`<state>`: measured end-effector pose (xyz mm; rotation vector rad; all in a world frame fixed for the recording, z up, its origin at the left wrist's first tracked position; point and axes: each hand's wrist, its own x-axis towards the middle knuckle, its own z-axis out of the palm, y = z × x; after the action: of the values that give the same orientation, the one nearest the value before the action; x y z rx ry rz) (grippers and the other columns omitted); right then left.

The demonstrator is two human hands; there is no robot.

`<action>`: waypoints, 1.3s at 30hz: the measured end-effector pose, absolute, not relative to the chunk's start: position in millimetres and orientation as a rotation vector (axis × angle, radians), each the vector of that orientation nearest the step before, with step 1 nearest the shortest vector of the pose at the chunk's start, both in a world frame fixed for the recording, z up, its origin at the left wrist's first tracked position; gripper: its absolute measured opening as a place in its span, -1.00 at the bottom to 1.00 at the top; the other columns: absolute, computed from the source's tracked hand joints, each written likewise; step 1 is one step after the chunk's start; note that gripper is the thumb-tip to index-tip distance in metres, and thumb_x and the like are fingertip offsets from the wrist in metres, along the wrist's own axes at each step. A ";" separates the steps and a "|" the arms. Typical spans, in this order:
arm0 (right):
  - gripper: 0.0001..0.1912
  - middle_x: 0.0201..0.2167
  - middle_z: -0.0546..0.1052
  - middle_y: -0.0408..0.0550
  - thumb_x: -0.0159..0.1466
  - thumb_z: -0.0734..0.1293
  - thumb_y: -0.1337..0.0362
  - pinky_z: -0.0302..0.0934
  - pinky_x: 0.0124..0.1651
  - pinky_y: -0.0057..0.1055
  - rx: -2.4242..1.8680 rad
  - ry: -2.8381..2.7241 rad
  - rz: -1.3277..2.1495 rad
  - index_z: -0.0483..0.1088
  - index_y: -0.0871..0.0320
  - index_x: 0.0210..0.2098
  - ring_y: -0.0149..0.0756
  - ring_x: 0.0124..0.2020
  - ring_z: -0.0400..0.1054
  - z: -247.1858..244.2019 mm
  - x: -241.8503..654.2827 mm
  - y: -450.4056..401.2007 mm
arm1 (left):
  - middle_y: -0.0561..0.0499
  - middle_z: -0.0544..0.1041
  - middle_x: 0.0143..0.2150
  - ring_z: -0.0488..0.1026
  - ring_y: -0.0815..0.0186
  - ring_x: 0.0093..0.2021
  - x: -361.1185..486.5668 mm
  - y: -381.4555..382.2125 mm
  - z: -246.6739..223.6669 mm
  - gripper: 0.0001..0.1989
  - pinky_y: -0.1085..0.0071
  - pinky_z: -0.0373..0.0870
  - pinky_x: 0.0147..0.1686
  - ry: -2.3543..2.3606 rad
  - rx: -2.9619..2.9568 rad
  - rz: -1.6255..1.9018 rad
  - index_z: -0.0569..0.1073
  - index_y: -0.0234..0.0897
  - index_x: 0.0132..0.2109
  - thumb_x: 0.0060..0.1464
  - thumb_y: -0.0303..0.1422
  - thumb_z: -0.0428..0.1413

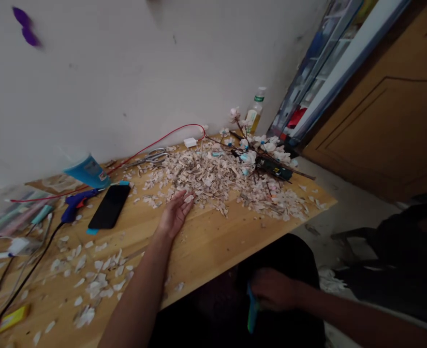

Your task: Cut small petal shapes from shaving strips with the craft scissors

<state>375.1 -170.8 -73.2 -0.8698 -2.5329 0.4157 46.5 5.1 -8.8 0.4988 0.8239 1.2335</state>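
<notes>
Wooden tabletop (208,241) | flake heap (206,171): pale, thin, loose | held tool (251,311): blue-green

At 9 o'c from view ctr, a blue cup (84,170) is seen nr the wall (162,72), w/ a black phone (110,207) laid just beside it, approx 8:30. A red cable (151,143) is strung past the cup twd a white plug (190,142), betw 10 & 11. A bottle (253,116) w/ yellow liquid is stood at 1. Shelves (331,53) are set at 2, contents blurred; a brown door (380,111), betw 2 & 3. A purple shape (30,36) is fixed on the wall at 10. At 8, a yellow item (16,316) is cut off by the frame edge.
</notes>
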 end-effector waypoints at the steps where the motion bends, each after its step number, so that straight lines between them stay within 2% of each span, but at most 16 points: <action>1: -0.79 -0.40 0.59 -0.07 0.32 0.31 0.02 0.40 -0.26 -0.37 -0.712 -2.555 0.503 0.51 -0.06 -0.22 -0.29 -0.40 0.48 -65.7 355.9 -182.7 | -0.25 0.56 0.13 0.54 0.11 0.14 46.9 4.4 -11.3 -0.65 0.19 0.38 0.25 0.804 0.526 1.245 0.50 -0.33 0.00 0.02 -0.45 0.23; 4: -0.50 -0.09 0.60 0.06 0.33 0.32 0.06 0.42 0.02 -0.25 -0.614 -2.415 0.500 0.29 0.02 0.21 -0.17 -0.07 0.51 -33.8 296.2 -175.7 | -0.13 0.58 0.10 0.55 0.17 0.12 48.1 4.5 -17.7 -0.64 0.17 0.29 0.31 0.781 0.611 1.327 0.52 -0.26 -0.06 -0.06 -0.53 0.27; 6: -0.40 0.07 0.53 0.13 0.32 0.31 0.16 0.37 0.13 -0.14 -0.791 -2.268 0.423 0.16 0.04 0.31 -0.07 0.11 0.43 -14.9 261.2 -135.1 | -0.07 0.60 0.06 0.56 0.20 0.08 49.2 5.9 -21.0 -0.72 0.15 0.29 0.30 0.797 0.643 1.395 0.53 -0.25 -0.16 -0.09 -0.52 0.29; 9: -0.46 0.09 0.47 0.10 0.29 0.30 0.20 0.37 0.12 -0.08 -1.024 -1.928 0.486 0.18 0.00 0.25 -0.06 0.11 0.41 -7.4 224.0 -52.8 | -0.06 0.62 -0.02 0.59 0.23 -0.02 50.3 8.4 -25.2 -0.77 0.15 0.34 0.24 0.839 0.646 1.460 0.54 -0.26 -0.24 -0.12 -0.46 0.32; 12: -0.58 -0.03 0.48 0.05 0.26 0.29 0.18 0.43 -0.08 -0.20 -1.080 -1.679 0.610 0.26 0.02 0.11 -0.18 -0.14 0.47 -22.9 206.7 5.8 | -0.06 0.65 -0.12 0.59 0.24 -0.09 49.0 9.6 -28.6 -0.76 0.17 0.37 0.19 0.889 0.643 1.482 0.58 -0.27 -0.22 -0.12 -0.39 0.34; 15: -0.63 -0.18 0.51 0.00 0.23 0.31 0.15 0.42 -0.15 -0.23 -1.118 -1.524 0.707 0.31 0.05 0.02 -0.20 -0.24 0.46 -42.9 204.1 21.4 | -0.07 0.65 -0.12 0.60 0.23 -0.11 45.8 9.5 -30.8 -0.73 0.17 0.38 0.17 0.938 0.654 1.488 0.59 -0.28 -0.20 -0.12 -0.34 0.35; 18: -0.66 -0.19 0.55 0.00 0.23 0.32 0.13 0.42 -0.19 -0.27 -1.128 -1.482 0.817 0.33 0.06 -0.02 -0.20 -0.23 0.48 -50.7 208.4 14.8 | -0.08 0.64 -0.08 0.61 0.23 -0.17 44.6 10.0 -32.1 -0.65 0.16 0.43 0.11 0.973 0.663 1.502 0.57 -0.26 -0.16 -0.16 -0.33 0.38; 21: -0.67 -0.16 0.57 0.02 0.24 0.34 0.07 0.44 -0.17 -0.26 -1.129 -1.451 0.881 0.36 0.07 -0.06 -0.17 -0.18 0.50 -45.7 210.9 9.8 | -0.07 0.65 -0.12 0.62 0.22 -0.19 46.4 10.5 -33.7 -0.58 0.15 0.44 0.09 0.986 0.681 1.482 0.55 -0.24 -0.08 -0.17 -0.37 0.37; 25: -0.61 -0.08 0.58 0.04 0.21 0.39 0.01 0.47 -0.06 -0.18 -1.057 -1.417 0.992 0.40 0.06 -0.05 -0.13 -0.11 0.52 -35.8 208.3 11.9 | -0.09 0.67 -0.20 0.62 0.17 -0.08 48.9 9.8 -36.7 -0.57 0.13 0.39 0.17 0.992 0.741 1.387 0.53 -0.26 0.00 -0.08 -0.39 0.32; 27: -0.58 -0.06 0.58 0.04 0.18 0.43 0.02 0.45 0.02 -0.15 -1.004 -1.376 1.080 0.41 0.05 -0.04 -0.12 -0.06 0.52 -33.6 207.2 13.8 | -0.13 0.66 -0.08 0.60 0.15 -0.01 49.6 9.1 -37.0 -0.57 0.13 0.38 0.19 1.017 0.831 1.355 0.54 -0.25 0.04 -0.04 -0.39 0.29; 30: -0.53 -0.03 0.57 0.01 0.10 0.49 0.05 0.43 0.08 -0.12 -0.928 -1.258 1.242 0.38 0.04 -0.06 -0.12 -0.05 0.54 -33.3 207.7 16.4 | -0.15 0.52 0.22 0.50 0.12 0.17 51.4 7.3 -34.6 -0.59 0.16 0.36 0.22 1.092 1.066 1.383 0.56 -0.21 0.05 0.00 -0.40 0.26; 33: -0.44 0.03 0.54 0.00 0.02 0.54 0.11 0.46 0.03 -0.15 -0.897 -1.147 1.348 0.31 0.02 -0.05 -0.14 -0.09 0.55 -34.9 209.3 19.1 | -0.09 0.48 0.27 0.39 0.16 0.29 54.0 3.9 -31.3 -0.63 0.19 0.27 0.30 1.176 1.323 1.420 0.58 -0.19 0.07 0.09 -0.41 0.18; 36: -0.42 0.06 0.51 -0.03 -0.02 0.56 0.17 0.46 -0.01 -0.23 -0.897 -1.105 1.401 0.30 0.03 -0.07 -0.19 -0.09 0.55 -37.1 209.7 21.3 | -0.09 0.58 0.15 0.49 0.19 0.17 55.5 0.6 -30.5 -0.62 0.17 0.30 0.27 1.268 1.491 1.366 0.57 -0.19 0.11 0.16 -0.42 0.10; 39: -0.45 0.00 0.53 -0.07 -0.02 0.56 0.21 0.44 0.00 -0.27 -0.881 -1.128 1.427 0.32 0.03 -0.09 -0.24 -0.12 0.54 -39.2 208.4 23.2 | -0.10 0.64 0.03 0.56 0.18 0.01 55.5 0.5 -32.7 -0.68 0.19 0.41 0.13 1.347 1.480 1.349 0.60 -0.23 0.05 0.19 -0.37 0.09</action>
<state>208.4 23.2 -39.2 -0.8806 -1.1278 1.4274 55.5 0.5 -32.7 1.4798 1.3468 1.3491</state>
